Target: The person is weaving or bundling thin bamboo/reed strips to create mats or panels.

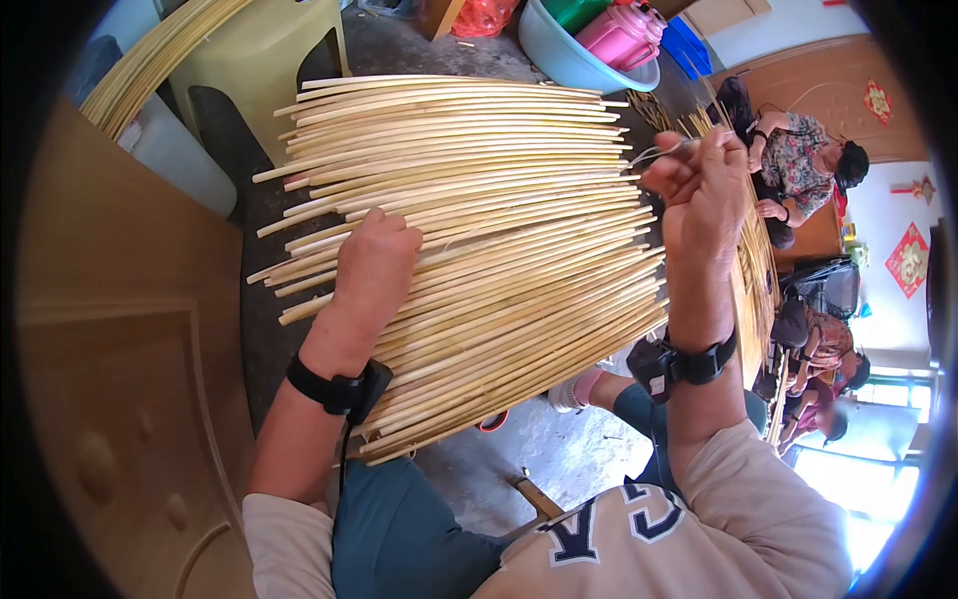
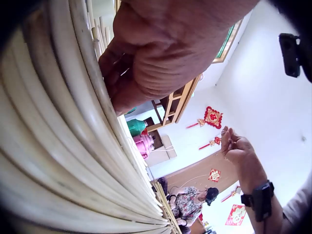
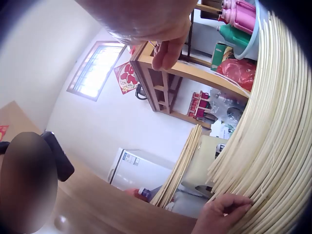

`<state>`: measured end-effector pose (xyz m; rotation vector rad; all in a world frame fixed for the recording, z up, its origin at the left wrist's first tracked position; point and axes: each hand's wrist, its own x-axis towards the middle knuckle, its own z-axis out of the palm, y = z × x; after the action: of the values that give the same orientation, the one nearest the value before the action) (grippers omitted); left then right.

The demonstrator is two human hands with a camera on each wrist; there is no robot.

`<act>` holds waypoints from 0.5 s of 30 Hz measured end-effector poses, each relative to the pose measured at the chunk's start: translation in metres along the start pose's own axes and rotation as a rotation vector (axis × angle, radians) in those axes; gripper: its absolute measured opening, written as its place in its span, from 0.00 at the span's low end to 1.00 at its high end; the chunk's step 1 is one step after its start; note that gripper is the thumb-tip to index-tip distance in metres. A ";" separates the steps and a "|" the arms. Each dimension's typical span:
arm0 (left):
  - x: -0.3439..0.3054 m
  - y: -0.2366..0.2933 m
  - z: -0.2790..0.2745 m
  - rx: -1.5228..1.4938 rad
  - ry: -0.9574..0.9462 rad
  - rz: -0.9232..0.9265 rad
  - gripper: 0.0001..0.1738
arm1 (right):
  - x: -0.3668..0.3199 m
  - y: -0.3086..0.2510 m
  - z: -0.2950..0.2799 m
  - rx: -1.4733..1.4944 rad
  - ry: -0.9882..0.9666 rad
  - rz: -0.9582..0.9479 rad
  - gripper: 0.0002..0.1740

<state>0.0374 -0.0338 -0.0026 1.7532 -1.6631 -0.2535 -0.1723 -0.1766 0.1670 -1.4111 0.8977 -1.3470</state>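
A mat of long pale, peeled sticks (image 1: pixel 499 329) lies in front of me, joined side by side. My left hand (image 1: pixel 377 262) rests on it, thumb and forefinger pinching a stick (image 3: pixel 234 212) toward the mat's left end. A thin pale cord (image 1: pixel 462 240) runs over the sticks just right of that hand. My right hand (image 1: pixel 704 190) is raised past the mat's right end, fingers curled, gripping a thin pale cord (image 1: pixel 649 155). In the left wrist view, the right hand (image 2: pixel 238 150) shows high against the white wall.
A blue basin (image 1: pixel 569 62) with pink and green flasks stands beyond the mat. At the far left are a yellowish plastic stool (image 1: pixel 261 75) and a stick bundle (image 1: pixel 150 65). Several people, one in a flowered shirt (image 1: pixel 798 160), sit to the right. A brown door (image 1: pixel 120 379) stands left.
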 end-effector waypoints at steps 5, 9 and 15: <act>0.003 0.001 0.002 0.068 -0.048 0.042 0.07 | -0.035 0.024 0.009 -0.047 -0.179 0.405 0.08; 0.002 0.000 0.007 0.094 -0.031 0.044 0.08 | -0.073 0.060 0.018 -0.014 -0.354 0.607 0.04; 0.003 0.004 0.008 0.105 0.019 0.056 0.08 | -0.109 0.088 0.041 -0.183 -0.497 0.939 0.06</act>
<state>0.0301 -0.0389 -0.0051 1.7766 -1.7374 -0.1251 -0.1366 -0.0913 0.0540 -1.1244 1.1364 -0.2037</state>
